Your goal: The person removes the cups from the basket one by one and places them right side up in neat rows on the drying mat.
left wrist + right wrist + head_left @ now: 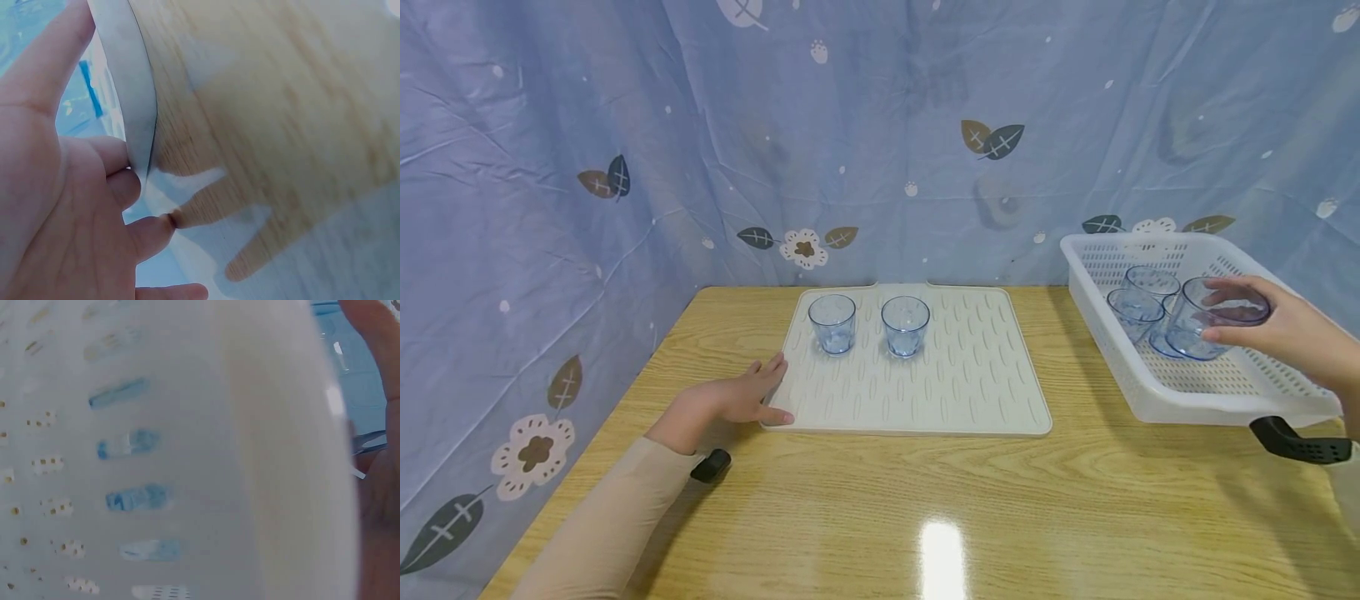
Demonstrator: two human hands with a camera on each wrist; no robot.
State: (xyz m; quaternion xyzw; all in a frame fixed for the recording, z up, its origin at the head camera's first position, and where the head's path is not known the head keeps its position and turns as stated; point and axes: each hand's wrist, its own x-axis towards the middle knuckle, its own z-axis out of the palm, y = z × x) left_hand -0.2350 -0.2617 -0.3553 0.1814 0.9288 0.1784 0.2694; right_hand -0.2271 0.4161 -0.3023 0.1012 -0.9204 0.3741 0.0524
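My right hand (1288, 329) grips a clear blue drinking glass (1191, 325) by its side, tilted over the white basket (1112, 354). Other blue glasses (1133, 310) stand in the basket beside it, partly overlapped by the held one. In the right wrist view the basket's slotted wall (200, 444) hides most of the hand and glass. At the left, my left hand (737, 398) touches the edge of the off-white ridged mat (955, 396), its fingers extended. Two blue glasses, one on the left (833, 325) and one nearer the middle (906, 327), stand upright along the mat's back half.
The wooden table (880, 500) extends in front of the mat and between mat and basket. A blue patterned curtain (880, 142) hangs behind the table and along its left side. The basket's raised rim (1225, 408) stands around the glasses at the right.
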